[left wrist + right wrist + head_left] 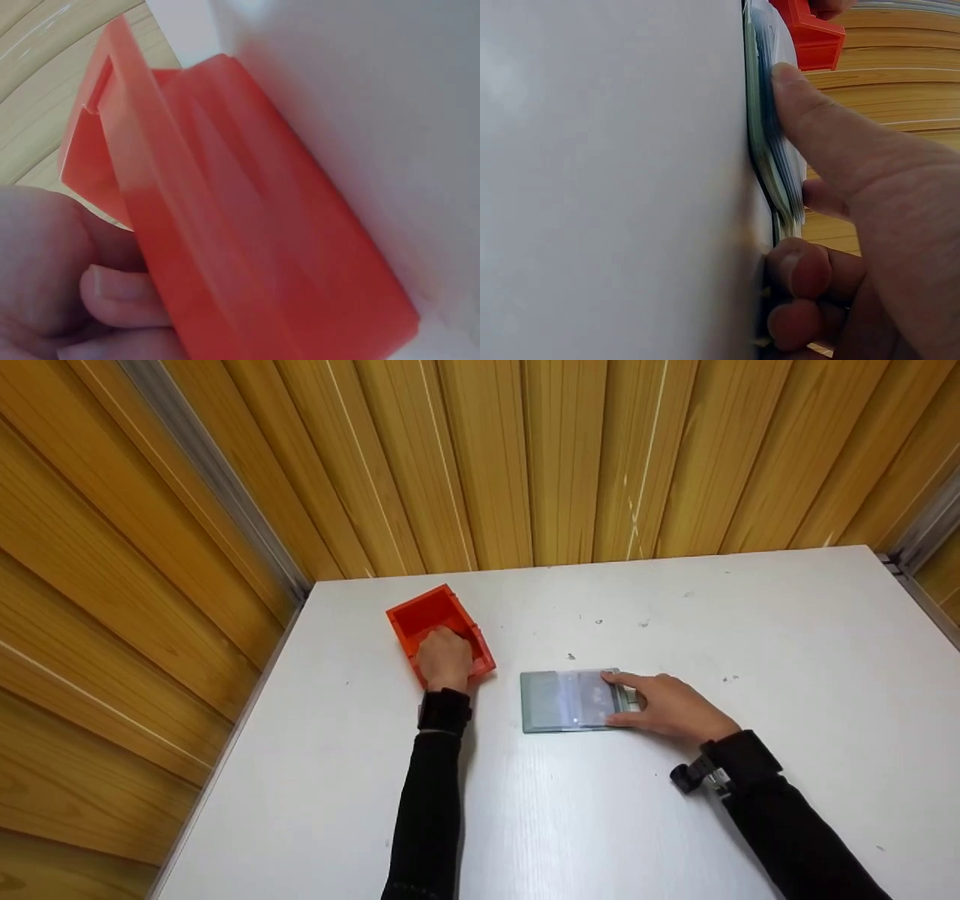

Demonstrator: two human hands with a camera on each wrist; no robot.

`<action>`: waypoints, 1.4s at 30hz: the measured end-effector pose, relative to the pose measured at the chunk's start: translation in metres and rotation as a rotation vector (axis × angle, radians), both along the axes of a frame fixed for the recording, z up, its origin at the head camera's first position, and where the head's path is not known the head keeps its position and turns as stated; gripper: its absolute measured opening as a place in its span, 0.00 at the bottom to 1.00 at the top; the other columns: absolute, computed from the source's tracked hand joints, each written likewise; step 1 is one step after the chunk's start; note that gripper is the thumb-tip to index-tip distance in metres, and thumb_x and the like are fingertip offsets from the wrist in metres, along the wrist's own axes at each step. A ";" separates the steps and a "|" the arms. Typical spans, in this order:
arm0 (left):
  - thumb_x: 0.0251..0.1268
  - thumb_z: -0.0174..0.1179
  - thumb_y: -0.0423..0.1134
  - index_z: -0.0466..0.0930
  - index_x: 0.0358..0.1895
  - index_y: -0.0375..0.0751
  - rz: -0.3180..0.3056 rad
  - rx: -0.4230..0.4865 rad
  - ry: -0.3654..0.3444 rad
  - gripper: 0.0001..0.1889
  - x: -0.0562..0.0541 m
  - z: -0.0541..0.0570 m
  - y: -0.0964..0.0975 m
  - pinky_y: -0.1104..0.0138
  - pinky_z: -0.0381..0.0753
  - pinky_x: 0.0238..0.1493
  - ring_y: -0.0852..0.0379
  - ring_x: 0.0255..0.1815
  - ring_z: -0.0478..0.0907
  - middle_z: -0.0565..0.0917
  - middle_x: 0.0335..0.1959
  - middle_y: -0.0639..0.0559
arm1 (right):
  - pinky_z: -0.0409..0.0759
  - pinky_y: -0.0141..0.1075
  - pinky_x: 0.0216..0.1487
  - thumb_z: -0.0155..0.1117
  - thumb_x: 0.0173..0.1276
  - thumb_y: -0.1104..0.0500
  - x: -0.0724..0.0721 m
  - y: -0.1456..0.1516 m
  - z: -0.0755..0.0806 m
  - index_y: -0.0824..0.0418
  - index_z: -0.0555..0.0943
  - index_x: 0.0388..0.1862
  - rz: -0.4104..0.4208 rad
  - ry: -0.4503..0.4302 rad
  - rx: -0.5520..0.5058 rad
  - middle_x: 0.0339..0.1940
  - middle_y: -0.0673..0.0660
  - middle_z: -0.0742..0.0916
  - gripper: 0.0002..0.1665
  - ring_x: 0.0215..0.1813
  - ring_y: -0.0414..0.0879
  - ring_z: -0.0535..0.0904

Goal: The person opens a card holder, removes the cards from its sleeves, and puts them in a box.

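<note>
A red plastic bin (484, 649) sits toward the back of the white table. My left hand (444, 656) reaches down into it, knuckles up and fingers bent. In the left wrist view, bent fingers (124, 296) lie close beside the bin's wall (262, 217); I cannot tell whether they hold anything. A card holder (538, 703) with a pale green cover and clear plastic sleeves lies flat to the right of the bin. My right hand (667, 706) grips its right end, thumb and forefinger spread across it. The right wrist view shows the thumb on the stacked sleeves (769, 97).
The white table (570, 810) has several small dark marks near the card holder. Wood-patterned panels (487, 465) rise behind its far edge and on the left, with a grey metal post (217, 472) in the corner.
</note>
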State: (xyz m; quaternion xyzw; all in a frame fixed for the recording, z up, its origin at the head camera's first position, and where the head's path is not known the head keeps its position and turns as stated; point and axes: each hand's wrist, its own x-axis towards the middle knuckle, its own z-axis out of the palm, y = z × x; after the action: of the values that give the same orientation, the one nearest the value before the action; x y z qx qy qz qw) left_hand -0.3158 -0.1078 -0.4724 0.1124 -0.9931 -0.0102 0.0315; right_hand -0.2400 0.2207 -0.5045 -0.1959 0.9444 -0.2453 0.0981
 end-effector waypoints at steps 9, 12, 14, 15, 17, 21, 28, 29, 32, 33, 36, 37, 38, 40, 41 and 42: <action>0.75 0.62 0.44 0.83 0.36 0.35 0.066 0.196 0.055 0.13 -0.002 0.001 -0.001 0.62 0.87 0.39 0.48 0.28 0.82 0.82 0.22 0.45 | 0.63 0.38 0.36 0.73 0.62 0.32 -0.001 0.001 0.002 0.48 0.70 0.79 -0.004 0.008 0.008 0.23 0.47 0.66 0.49 0.30 0.44 0.65; 0.76 0.59 0.40 0.86 0.38 0.33 0.084 0.253 0.090 0.13 -0.003 -0.001 -0.003 0.60 0.87 0.42 0.46 0.34 0.85 0.86 0.28 0.42 | 0.63 0.38 0.35 0.73 0.62 0.33 -0.002 0.000 0.001 0.47 0.71 0.78 -0.007 0.009 0.008 0.23 0.47 0.67 0.49 0.30 0.44 0.65; 0.78 0.56 0.39 0.87 0.39 0.32 0.086 0.254 0.095 0.14 -0.004 -0.002 -0.004 0.59 0.87 0.44 0.46 0.37 0.86 0.88 0.31 0.41 | 0.63 0.38 0.35 0.74 0.62 0.33 -0.002 0.000 0.001 0.47 0.71 0.78 -0.010 0.008 0.007 0.23 0.47 0.68 0.48 0.30 0.43 0.65; 0.78 0.56 0.39 0.88 0.40 0.32 0.084 0.245 0.090 0.14 -0.005 -0.002 -0.004 0.59 0.87 0.44 0.45 0.37 0.86 0.88 0.32 0.40 | 0.63 0.38 0.35 0.74 0.62 0.33 -0.003 0.000 0.001 0.47 0.71 0.78 -0.011 0.006 0.007 0.23 0.47 0.68 0.48 0.29 0.43 0.64; 0.78 0.56 0.39 0.88 0.41 0.32 0.083 0.234 0.070 0.14 -0.005 -0.003 -0.004 0.59 0.87 0.44 0.46 0.38 0.86 0.88 0.33 0.40 | 0.63 0.38 0.35 0.74 0.62 0.34 -0.003 0.000 0.001 0.47 0.71 0.78 -0.009 0.004 0.009 0.23 0.47 0.68 0.48 0.29 0.43 0.64; 0.78 0.57 0.39 0.88 0.43 0.32 0.082 0.221 0.053 0.14 -0.006 -0.003 -0.005 0.59 0.88 0.44 0.46 0.38 0.87 0.89 0.34 0.40 | 0.63 0.38 0.35 0.74 0.62 0.34 -0.004 0.000 0.001 0.47 0.71 0.78 -0.011 0.000 0.014 0.22 0.47 0.68 0.48 0.29 0.43 0.64; 0.75 0.59 0.37 0.88 0.45 0.31 0.079 0.211 0.045 0.12 -0.006 -0.004 -0.007 0.59 0.88 0.45 0.46 0.40 0.87 0.89 0.37 0.39 | 0.64 0.39 0.36 0.74 0.62 0.34 -0.003 0.000 0.000 0.47 0.70 0.79 -0.013 -0.008 0.016 0.23 0.47 0.67 0.49 0.31 0.44 0.65; 0.75 0.59 0.37 0.88 0.46 0.31 0.077 0.211 0.041 0.12 -0.006 -0.005 -0.007 0.59 0.88 0.45 0.47 0.40 0.87 0.89 0.37 0.39 | 0.64 0.39 0.37 0.74 0.62 0.33 -0.002 0.000 0.000 0.47 0.70 0.79 -0.014 -0.012 0.017 0.23 0.48 0.67 0.49 0.31 0.44 0.66; 0.74 0.59 0.36 0.88 0.46 0.30 0.067 0.216 0.043 0.12 -0.006 -0.006 -0.009 0.58 0.88 0.47 0.46 0.41 0.87 0.90 0.38 0.38 | 0.64 0.39 0.37 0.74 0.62 0.33 -0.002 -0.001 0.000 0.46 0.70 0.79 -0.017 -0.022 0.017 0.23 0.48 0.68 0.49 0.31 0.45 0.66; 0.74 0.59 0.35 0.88 0.46 0.30 0.063 0.222 0.049 0.12 -0.006 -0.006 -0.009 0.58 0.88 0.47 0.46 0.41 0.87 0.90 0.38 0.38 | 0.64 0.39 0.37 0.73 0.62 0.33 -0.002 -0.001 0.000 0.45 0.70 0.79 -0.018 -0.024 0.017 0.23 0.48 0.68 0.49 0.32 0.45 0.66; 0.74 0.59 0.35 0.88 0.45 0.30 0.041 0.225 0.063 0.12 -0.007 -0.007 -0.010 0.57 0.88 0.48 0.45 0.42 0.88 0.90 0.39 0.38 | 0.64 0.39 0.36 0.73 0.61 0.32 -0.002 -0.001 0.000 0.45 0.69 0.79 -0.017 -0.027 0.016 0.23 0.48 0.68 0.50 0.32 0.45 0.66; 0.74 0.59 0.34 0.88 0.45 0.30 0.035 0.238 0.065 0.11 -0.007 -0.007 -0.011 0.57 0.88 0.48 0.45 0.42 0.88 0.90 0.38 0.37 | 0.64 0.39 0.36 0.73 0.62 0.32 -0.002 -0.001 0.000 0.45 0.69 0.79 -0.016 -0.027 0.016 0.23 0.48 0.68 0.49 0.31 0.45 0.66; 0.74 0.58 0.34 0.88 0.44 0.30 0.031 0.257 0.068 0.11 -0.007 -0.007 -0.011 0.57 0.88 0.48 0.44 0.41 0.88 0.89 0.38 0.37 | 0.63 0.39 0.36 0.73 0.62 0.32 -0.002 -0.001 0.000 0.45 0.70 0.79 -0.015 -0.026 0.017 0.23 0.48 0.67 0.49 0.31 0.45 0.65; 0.73 0.58 0.33 0.88 0.42 0.30 0.023 0.296 0.072 0.10 -0.008 -0.005 -0.012 0.57 0.88 0.47 0.44 0.40 0.87 0.89 0.37 0.38 | 0.63 0.38 0.35 0.73 0.62 0.32 -0.002 -0.001 0.001 0.46 0.70 0.79 -0.007 -0.018 0.010 0.23 0.48 0.68 0.49 0.31 0.44 0.65; 0.73 0.58 0.33 0.87 0.41 0.30 0.023 0.323 0.076 0.10 -0.008 -0.002 -0.013 0.58 0.87 0.47 0.44 0.40 0.87 0.89 0.36 0.38 | 0.63 0.38 0.35 0.73 0.62 0.33 -0.002 -0.002 0.001 0.47 0.70 0.79 -0.006 -0.017 0.008 0.23 0.48 0.68 0.49 0.30 0.44 0.65; 0.72 0.58 0.33 0.86 0.41 0.30 0.025 0.342 0.088 0.10 -0.009 0.001 -0.013 0.57 0.87 0.47 0.44 0.40 0.86 0.88 0.36 0.38 | 0.63 0.38 0.35 0.73 0.62 0.33 -0.003 -0.002 0.002 0.47 0.70 0.78 -0.006 -0.015 0.006 0.23 0.47 0.69 0.49 0.30 0.43 0.65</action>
State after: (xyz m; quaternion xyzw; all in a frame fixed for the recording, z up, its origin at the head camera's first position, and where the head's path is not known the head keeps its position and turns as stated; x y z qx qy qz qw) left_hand -0.3244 -0.1206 -0.4715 0.1280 -0.9731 -0.1835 0.0554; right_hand -0.2425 0.2191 -0.5026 -0.1910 0.9449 -0.2441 0.1050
